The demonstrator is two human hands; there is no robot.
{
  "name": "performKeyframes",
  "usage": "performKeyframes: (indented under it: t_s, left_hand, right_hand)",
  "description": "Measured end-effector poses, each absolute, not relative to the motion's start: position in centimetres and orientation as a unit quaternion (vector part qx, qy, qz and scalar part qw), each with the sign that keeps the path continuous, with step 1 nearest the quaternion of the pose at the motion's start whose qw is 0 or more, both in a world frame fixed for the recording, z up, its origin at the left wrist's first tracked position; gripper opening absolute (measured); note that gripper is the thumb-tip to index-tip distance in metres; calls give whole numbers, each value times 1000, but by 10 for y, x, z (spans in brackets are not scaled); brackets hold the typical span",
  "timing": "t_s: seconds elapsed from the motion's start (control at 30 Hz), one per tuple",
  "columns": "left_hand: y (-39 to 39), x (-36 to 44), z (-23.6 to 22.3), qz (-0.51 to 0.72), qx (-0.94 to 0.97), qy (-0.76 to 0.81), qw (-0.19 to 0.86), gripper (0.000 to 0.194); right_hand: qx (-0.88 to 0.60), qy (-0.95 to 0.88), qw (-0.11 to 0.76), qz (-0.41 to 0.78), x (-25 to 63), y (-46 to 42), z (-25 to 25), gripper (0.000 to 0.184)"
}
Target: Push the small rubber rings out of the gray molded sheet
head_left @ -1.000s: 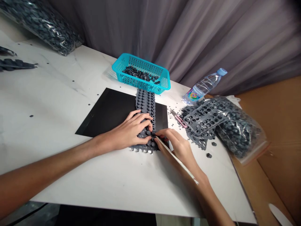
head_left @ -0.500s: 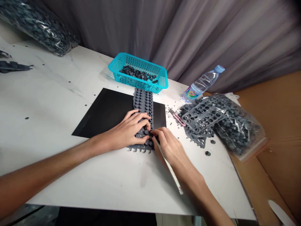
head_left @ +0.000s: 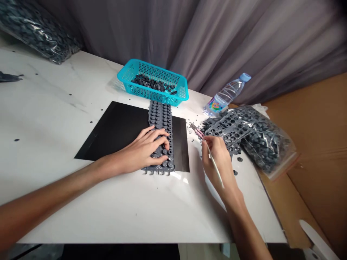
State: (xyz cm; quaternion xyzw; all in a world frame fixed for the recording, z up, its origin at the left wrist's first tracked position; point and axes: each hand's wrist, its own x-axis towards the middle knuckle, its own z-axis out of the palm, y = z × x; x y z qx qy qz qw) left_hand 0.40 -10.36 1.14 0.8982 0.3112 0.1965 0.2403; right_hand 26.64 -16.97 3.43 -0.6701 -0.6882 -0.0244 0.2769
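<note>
A long dark grey moulded rubber strip (head_left: 160, 117) with rows of round studs lies across a black sheet (head_left: 121, 122). My left hand (head_left: 148, 148) rests on its near part, fingers spread and bent, thumb apart, pressing on the studs. To the right of the sheet, my right hand (head_left: 218, 157) is raised, closed around a thin white stick (head_left: 215, 166) that slants back over the hand. Just beyond its fingertips lies a slim pink tool (head_left: 197, 131) with dark pointed tips, perhaps tweezers; the fingers hide its near end.
Behind the strip stands a turquoise basket (head_left: 151, 92) with small dark rubber pieces. On the right are a water bottle (head_left: 227, 94), perforated grey strips (head_left: 227, 126) and a clear bag (head_left: 268, 144) of dark pieces. Another full bag (head_left: 40, 34) lies back left. Small dark discs dot the table.
My right hand has moved right with the white stick, from the strip's edge to beside the pink tool. My left hand stays on the strip. The whole view has shifted slightly.
</note>
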Motion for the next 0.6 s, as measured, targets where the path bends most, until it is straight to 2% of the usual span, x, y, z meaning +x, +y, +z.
performKeyframes:
  t_s: [0.13,0.3,0.37,0.47,0.6]
  left_hand:
    - [-103,3,12,194,899,315,234,24]
    - [-97,1,8,180,899,322,236,28]
    - [-93,0,6,182,899,326,229,28]
    - [-86,1,6,192,898,332,213,25]
    - [-80,1,11,221,897,328,200,19]
  right_hand:
    - [-669,-704,239,-14,285,-171,30,27]
    - [-672,-689,268,35,278,-169,33,39]
    - [-648,-695,295,95,266,-169,37,34]
    - [-585,-727,316,172,246,-174,43,17]
    - [-524,-770,296,212,230,-180,44,13]
